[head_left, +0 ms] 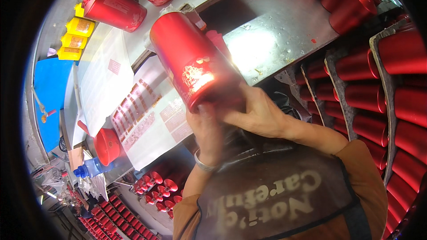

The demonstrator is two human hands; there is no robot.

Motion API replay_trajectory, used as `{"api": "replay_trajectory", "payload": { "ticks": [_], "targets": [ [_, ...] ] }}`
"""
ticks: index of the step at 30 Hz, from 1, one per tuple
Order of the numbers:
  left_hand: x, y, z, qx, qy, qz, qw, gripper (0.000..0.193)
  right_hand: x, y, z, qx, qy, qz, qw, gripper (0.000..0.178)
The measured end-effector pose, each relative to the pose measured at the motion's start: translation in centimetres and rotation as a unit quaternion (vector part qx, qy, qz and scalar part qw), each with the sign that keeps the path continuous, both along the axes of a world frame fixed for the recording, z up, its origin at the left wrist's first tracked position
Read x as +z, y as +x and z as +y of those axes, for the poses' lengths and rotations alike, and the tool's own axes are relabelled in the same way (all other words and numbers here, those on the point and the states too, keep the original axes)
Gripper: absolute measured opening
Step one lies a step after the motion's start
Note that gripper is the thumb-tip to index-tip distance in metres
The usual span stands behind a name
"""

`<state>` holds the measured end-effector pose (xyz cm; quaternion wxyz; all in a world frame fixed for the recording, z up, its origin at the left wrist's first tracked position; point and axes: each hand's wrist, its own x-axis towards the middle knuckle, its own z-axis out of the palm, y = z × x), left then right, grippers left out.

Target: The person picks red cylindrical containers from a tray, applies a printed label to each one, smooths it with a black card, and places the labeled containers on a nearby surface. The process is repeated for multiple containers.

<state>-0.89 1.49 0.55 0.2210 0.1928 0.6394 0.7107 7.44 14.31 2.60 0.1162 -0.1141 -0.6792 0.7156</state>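
Observation:
In front of me is a large red metallic canister (191,53), tilted with its far end up and to the left. A gold print sits near its close end and catches a bright glare. My right hand (260,111) grips the near end from the right. At that same end, my left hand (207,129) is closed against the canister from below, somewhat smeared by motion, with a bracelet on the wrist. The fingers under the canister are hidden.
White printed sheets (147,111) cover the table's left part, beside a red plastic scoop-like container (106,146). Yellow bottles (80,26) and more red canisters (115,9) stand at the back left. Racks of red cylinders (364,93) line the right; a metal tabletop (284,22) lies behind.

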Motion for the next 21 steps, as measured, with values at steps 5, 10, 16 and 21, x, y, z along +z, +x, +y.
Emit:
{"api": "replay_trajectory", "payload": {
  "ticks": [5,10,16,21],
  "targets": [
    [0.7,-0.9,0.0,0.019,0.009,0.056,0.998,0.074,-0.8,-0.3,0.0,0.179,-0.267,-0.103,0.941,0.036],
    [3.4,-3.9,-2.2,0.043,-0.238,0.340,0.909,0.093,0.2,1.4,0.0,0.358,0.021,-0.091,0.929,0.029],
    [2.8,-3.0,-4.0,0.005,-0.307,0.531,0.790,0.096,0.6,2.8,3.2,0.153,-0.100,-0.100,0.978,0.017],
    [-1.2,-4.2,-3.9,-0.005,-0.240,0.384,0.892,0.088,-2.4,1.4,3.9,-0.089,0.008,-0.082,0.993,0.034]
  ]
}}
